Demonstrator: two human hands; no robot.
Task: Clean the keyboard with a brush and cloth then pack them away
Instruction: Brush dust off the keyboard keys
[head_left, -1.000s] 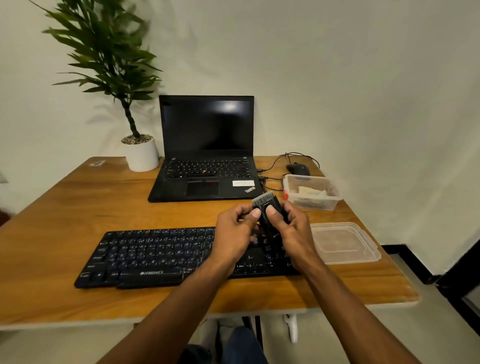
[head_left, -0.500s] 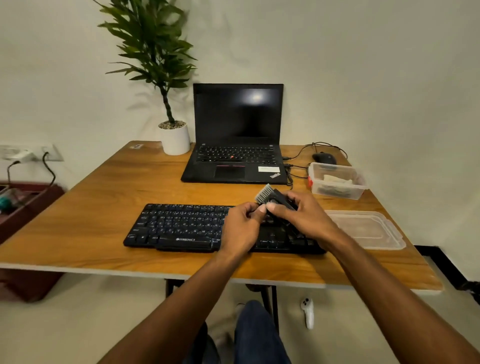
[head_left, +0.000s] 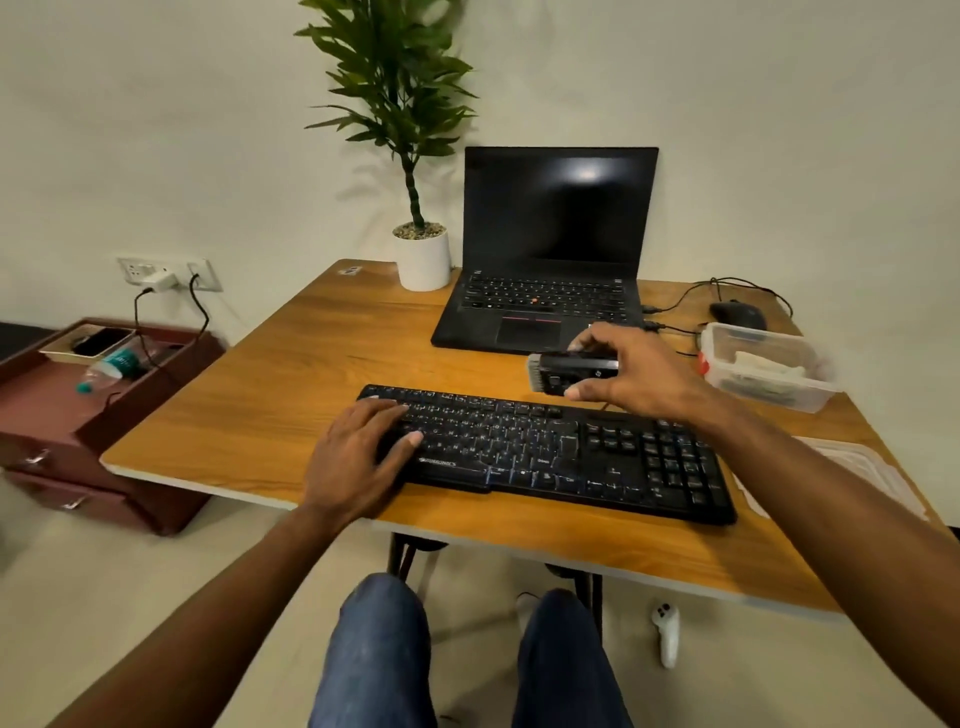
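Two hands over the desk (head_left: 270, 415). My right hand (head_left: 639, 376) holds the brush (head_left: 563, 371) above the far edge of the keyboard (head_left: 545, 452), thumb below and fingers curled over the top of its dark body. The brush lies roughly level, its pale bristle end pointing left. It sits clear of the keys, just in front of the laptop (head_left: 550, 249).

My left hand (head_left: 358, 457) rests on the left end of the keyboard, fingers fairly straight and laid across the keys, thumb out along the front rows. It grips nothing.

The keyboard is black and lies slightly angled across the near part of the wooden desk, its right end nearer me.

A clear plastic container (head_left: 769, 366) stands at the right of the desk, open, with something pale folded inside; I cannot tell for certain that it is the cloth. Its lid (head_left: 852, 467) lies flat on the desk near the right edge, partly hidden by my right forearm.

Behind the container sits a black mouse (head_left: 737, 314) with its cable. A potted plant (head_left: 410, 156) in a white pot stands left of the laptop. The laptop is open, its screen dark.

Off the desk to the left, a low maroon drawer unit (head_left: 104, 431) carries a plastic bottle (head_left: 111, 366) lying on its side.
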